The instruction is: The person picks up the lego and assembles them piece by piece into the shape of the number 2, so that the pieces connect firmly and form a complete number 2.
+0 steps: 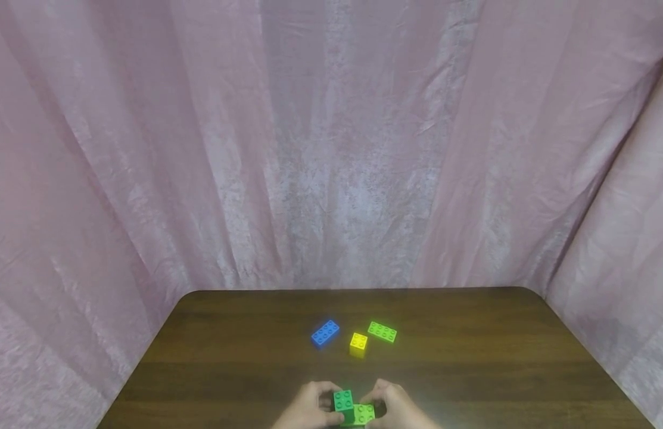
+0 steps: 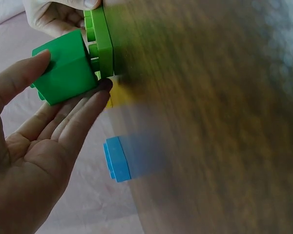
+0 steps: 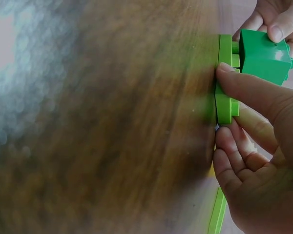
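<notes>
The dark green block (image 1: 344, 406) looks like moulded plastic, so I judge it light, stiff and hard to damage, though its glossy faces could slip a little under dry skin. Its flat sides offer the best hold, thumb against one and fingers against another, leaving the studs and underside free. I take it that way: my left grip (image 1: 311, 409) is clamped on the block, thumb and fingers parted only by the block's own width. The block stands at the near side of the tabletop (image 1: 229, 357), just above one end of the light green plate (image 1: 366, 413), tilted against it, with plate studs showing beneath. (Whether it touches any of those studs, I cannot tell.)

The plate seems just as light and rigid, but it is thin, so its low edges give me little to pinch. It appears to lie flat on the tabletop, and my right grip (image 1: 394, 409) holds it near the other end, thumb pressed on its side; the opposing fingertip is partly hidden. Beyond both grips, well apart from them, lie a yellow block (image 1: 358, 345), a blue brick (image 1: 325, 333) and a second light green piece (image 1: 382, 332).
</notes>
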A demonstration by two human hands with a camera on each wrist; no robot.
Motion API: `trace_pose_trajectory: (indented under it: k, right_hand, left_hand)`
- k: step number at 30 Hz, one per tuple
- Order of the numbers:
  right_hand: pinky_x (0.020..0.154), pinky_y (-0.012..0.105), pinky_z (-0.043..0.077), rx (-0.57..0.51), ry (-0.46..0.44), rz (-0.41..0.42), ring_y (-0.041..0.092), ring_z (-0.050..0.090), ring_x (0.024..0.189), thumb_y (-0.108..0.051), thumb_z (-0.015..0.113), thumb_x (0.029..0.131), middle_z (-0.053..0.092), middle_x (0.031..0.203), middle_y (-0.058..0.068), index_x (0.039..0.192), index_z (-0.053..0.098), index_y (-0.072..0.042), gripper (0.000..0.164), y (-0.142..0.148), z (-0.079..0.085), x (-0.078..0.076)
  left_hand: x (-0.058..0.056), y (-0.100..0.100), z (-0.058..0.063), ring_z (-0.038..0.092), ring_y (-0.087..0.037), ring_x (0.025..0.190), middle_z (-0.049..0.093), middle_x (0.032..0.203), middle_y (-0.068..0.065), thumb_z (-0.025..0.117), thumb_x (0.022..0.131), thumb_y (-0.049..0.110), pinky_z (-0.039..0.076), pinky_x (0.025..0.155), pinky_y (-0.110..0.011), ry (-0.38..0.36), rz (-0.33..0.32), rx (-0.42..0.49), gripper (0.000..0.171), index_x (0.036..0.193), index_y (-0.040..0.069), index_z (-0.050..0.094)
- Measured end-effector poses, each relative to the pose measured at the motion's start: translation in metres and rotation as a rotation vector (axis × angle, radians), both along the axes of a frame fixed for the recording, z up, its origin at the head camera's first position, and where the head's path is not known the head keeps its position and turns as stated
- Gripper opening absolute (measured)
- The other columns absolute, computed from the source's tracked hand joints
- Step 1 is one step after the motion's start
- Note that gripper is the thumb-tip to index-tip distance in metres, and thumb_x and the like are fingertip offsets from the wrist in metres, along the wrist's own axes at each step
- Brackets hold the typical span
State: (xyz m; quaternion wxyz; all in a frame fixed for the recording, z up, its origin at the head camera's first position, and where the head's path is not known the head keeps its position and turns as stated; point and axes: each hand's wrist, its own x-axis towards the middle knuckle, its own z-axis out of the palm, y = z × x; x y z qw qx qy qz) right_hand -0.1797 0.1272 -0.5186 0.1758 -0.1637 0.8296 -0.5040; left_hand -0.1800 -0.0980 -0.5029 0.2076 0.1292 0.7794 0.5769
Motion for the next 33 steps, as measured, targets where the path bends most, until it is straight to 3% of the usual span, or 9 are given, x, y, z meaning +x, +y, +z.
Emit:
trace_pose_trajectory:
  k: [13,23,33]
  right_hand:
    - [0.066,0.02,0.051,-0.047,-0.058,-0.002,0.017,0.054,0.082,-0.005,0.079,0.073,0.052,0.087,0.005,0.097,0.076,-0.009,0.025,0.0,-0.003,0.001]
    - [0.067,0.024,0.05,-0.033,-0.13,-0.014,0.021,0.053,0.084,-0.011,0.082,0.074,0.053,0.087,0.006,0.1,0.076,-0.009,0.027,0.0,0.001,-0.002]
    - [0.067,0.02,0.054,-0.055,-0.088,-0.003,0.019,0.055,0.082,-0.01,0.082,0.072,0.052,0.088,0.006,0.104,0.074,-0.004,0.034,0.001,-0.001,-0.001]
  left_hand:
    - [-0.001,0.005,-0.001,0.065,-0.043,0.107,0.07,0.108,-0.017,0.071,0.081,0.0,0.056,0.088,-0.055,-0.067,0.031,-0.038,0.03,0.11,0.001,0.064]
    - [-0.006,0.011,-0.003,0.065,-0.041,0.106,0.07,0.11,-0.019,0.07,0.083,0.002,0.054,0.09,-0.058,-0.066,0.003,-0.084,0.028,0.111,0.002,0.065]
    - [-0.007,0.01,-0.004,0.067,-0.04,0.104,0.07,0.109,-0.022,0.07,0.082,-0.001,0.055,0.089,-0.055,-0.014,-0.029,-0.074,0.03,0.111,-0.002,0.065]
